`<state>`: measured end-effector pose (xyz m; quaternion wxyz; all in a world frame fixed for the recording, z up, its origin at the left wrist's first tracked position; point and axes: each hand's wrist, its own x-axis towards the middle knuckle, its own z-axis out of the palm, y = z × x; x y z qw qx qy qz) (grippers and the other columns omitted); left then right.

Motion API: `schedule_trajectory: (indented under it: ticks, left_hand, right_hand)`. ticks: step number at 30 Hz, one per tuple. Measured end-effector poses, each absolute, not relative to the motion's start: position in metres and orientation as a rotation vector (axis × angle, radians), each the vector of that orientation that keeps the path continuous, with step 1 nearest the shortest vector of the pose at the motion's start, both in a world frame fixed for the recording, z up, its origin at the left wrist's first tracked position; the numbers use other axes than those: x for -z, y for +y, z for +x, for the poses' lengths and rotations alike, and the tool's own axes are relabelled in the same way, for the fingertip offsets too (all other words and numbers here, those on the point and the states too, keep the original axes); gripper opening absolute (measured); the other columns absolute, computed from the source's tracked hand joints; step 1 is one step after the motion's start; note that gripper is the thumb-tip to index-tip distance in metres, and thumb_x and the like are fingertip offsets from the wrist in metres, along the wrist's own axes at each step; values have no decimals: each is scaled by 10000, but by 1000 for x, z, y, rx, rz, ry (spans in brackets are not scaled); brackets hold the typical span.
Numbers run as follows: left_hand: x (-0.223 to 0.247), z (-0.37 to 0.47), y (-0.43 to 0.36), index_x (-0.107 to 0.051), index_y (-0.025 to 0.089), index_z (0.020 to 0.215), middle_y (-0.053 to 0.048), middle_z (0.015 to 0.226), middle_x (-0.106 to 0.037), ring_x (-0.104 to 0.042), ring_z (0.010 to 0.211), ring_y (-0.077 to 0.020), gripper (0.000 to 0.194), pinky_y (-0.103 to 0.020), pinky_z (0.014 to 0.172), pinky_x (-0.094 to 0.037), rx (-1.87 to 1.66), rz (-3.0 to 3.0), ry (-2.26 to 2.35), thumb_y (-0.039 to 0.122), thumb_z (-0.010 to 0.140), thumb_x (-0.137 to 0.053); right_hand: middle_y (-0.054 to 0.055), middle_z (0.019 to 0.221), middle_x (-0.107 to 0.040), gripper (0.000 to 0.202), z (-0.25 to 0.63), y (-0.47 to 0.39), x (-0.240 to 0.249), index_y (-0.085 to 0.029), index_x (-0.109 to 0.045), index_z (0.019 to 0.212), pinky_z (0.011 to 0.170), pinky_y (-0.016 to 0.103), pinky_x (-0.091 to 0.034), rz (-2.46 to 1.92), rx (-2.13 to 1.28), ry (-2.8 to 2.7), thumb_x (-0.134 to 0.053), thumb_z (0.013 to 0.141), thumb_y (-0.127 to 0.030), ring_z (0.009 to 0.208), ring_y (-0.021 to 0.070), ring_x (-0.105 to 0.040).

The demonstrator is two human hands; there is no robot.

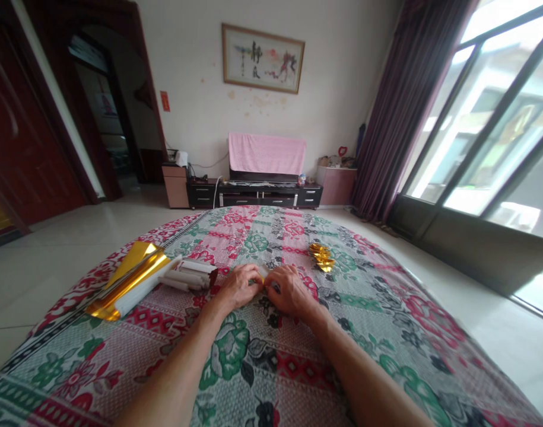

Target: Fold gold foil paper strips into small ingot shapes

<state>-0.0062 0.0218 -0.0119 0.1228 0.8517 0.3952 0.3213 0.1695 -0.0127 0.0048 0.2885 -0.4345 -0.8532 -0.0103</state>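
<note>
Over the middle of the patterned cloth, my left hand point(243, 283) and my right hand point(289, 289) meet fingertip to fingertip. Both are closed in a pinch on a small piece of gold paper point(263, 273), whose pale side and a bit of gold show between them; the fingers hide most of it. To the right of my right hand lies a little row of folded gold paper pieces point(323, 257). Left of my left hand are curled gold foil sheets point(140, 274) with white backs, beside several white paper rolls point(189, 274).
A red, green and grey flowered cloth point(307, 362) covers the round-edged surface under my arms. Beyond it stand a low black cabinet point(257, 194) and a screen-shaped thing under a pink cloth point(267, 153). Windows and a purple curtain point(400, 112) are on the right.
</note>
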Motion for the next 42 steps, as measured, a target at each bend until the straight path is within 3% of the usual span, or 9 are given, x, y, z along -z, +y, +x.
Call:
schedule_trajectory:
  ticks: [6, 16, 42]
  left_hand:
    - [21, -4, 28, -687, 210, 695, -25, 943, -641, -580, 880, -160, 100, -297, 854, -434, -980, 2463, 1209, 159, 690, -601]
    - [18, 3, 23, -665, 192, 604, -34, 935, -640, -572, 861, -172, 148, -322, 841, -436, -944, 2436, 1402, 168, 703, -558]
    - [20, 13, 19, -602, 179, 563, -53, 958, -633, -561, 883, -189, 153, -342, 849, -436, -984, 2464, 1582, 138, 688, -524]
  right_hand:
    - [4, 876, -616, 244, 183, -11, -4, -230, -669, 798, 825, 318, -297, -1104, -40, -2226, -533, 675, -70, 843, 155, -516]
    - [6, 853, -641, 222, 182, -8, 5, -242, -696, 738, 869, 364, -317, -1137, -88, -2171, -538, 670, -101, 861, 178, -533]
    - [11, 823, -665, 224, 182, -9, 3, -202, -686, 698, 801, 301, -380, -1109, -138, -2125, -507, 666, -72, 797, 154, -571]
